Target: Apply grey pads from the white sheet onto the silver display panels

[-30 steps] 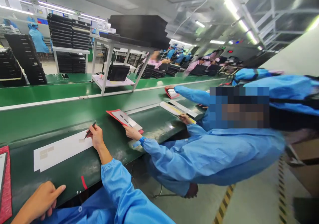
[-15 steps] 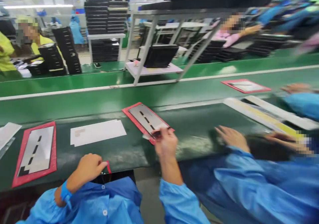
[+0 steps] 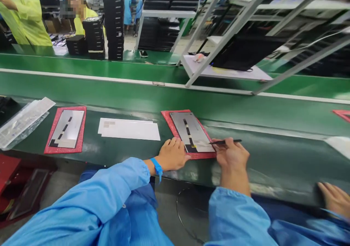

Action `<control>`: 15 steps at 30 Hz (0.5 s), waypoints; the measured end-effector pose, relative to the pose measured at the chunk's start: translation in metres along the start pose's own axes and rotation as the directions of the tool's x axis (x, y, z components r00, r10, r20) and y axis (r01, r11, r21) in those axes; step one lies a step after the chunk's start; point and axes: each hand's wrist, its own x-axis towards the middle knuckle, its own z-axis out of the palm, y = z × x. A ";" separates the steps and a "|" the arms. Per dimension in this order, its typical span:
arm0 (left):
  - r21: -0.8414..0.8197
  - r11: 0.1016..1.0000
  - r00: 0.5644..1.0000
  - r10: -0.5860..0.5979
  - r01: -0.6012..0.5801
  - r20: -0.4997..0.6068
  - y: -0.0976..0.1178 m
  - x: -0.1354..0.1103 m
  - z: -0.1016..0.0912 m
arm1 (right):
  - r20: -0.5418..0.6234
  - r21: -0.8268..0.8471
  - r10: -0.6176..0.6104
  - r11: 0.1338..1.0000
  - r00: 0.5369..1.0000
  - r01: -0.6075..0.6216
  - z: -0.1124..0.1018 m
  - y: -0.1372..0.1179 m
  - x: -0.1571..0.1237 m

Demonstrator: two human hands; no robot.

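Note:
A silver display panel (image 3: pixel 199 127) with a dark segmented strip along it lies on a pink foam sheet (image 3: pixel 167 117) on the bench. At its lower left edge rests my left hand (image 3: pixel 173 154), fingers lying bent and touching the foam and panel edge; a blue band circles the wrist. My right hand (image 3: pixel 233 155) is closed on black tweezers (image 3: pixel 225 141), whose tip reaches the panel's lower right part. Under the tip a pale, filmy patch shows, too small to make out. A second panel (image 3: pixel 69 127) on pink foam (image 3: pixel 51 144) lies to the left.
White sheets (image 3: pixel 130 129) lie between the two panels. Clear plastic and white strips (image 3: pixel 26 122) are at far left. A metal-framed rack (image 3: pixel 216 53) stands behind the green ledge. A co-worker's hand (image 3: pixel 335 200) is at right; a person in yellow (image 3: pixel 26 16) works across.
My left hand has moved from the bench's front edge to the panel's lower left edge. The right hand's tweezers now reach the panel from its right side. The view has swung left and down.

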 end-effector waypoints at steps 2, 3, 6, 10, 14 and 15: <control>0.032 0.999 1.000 0.011 -0.011 -0.014 -0.007 -0.013 0.003 | 0.039 -0.002 0.003 1.000 0.999 -0.003 -0.009 0.007 -0.020; 0.047 0.999 1.000 0.016 -0.015 -0.017 -0.011 -0.022 0.003 | 0.055 0.002 0.006 1.000 0.998 -0.006 -0.014 0.011 -0.032; 0.082 0.996 0.999 0.033 -0.033 0.000 -0.027 -0.059 -0.005 | 0.079 0.038 0.016 0.999 0.997 -0.019 -0.032 0.027 -0.068; 0.129 0.990 0.997 0.052 -0.059 0.057 -0.042 -0.113 -0.025 | 0.078 0.081 0.060 0.995 0.995 -0.066 -0.052 0.049 -0.114; 0.245 0.964 0.994 0.094 -0.107 0.064 -0.041 -0.145 -0.043 | 0.075 0.100 0.008 0.995 0.997 -0.016 -0.062 0.047 -0.146; 0.254 0.961 0.994 0.100 -0.111 0.054 -0.040 -0.147 -0.045 | 0.062 0.108 -0.030 0.994 0.998 0.023 -0.062 0.041 -0.150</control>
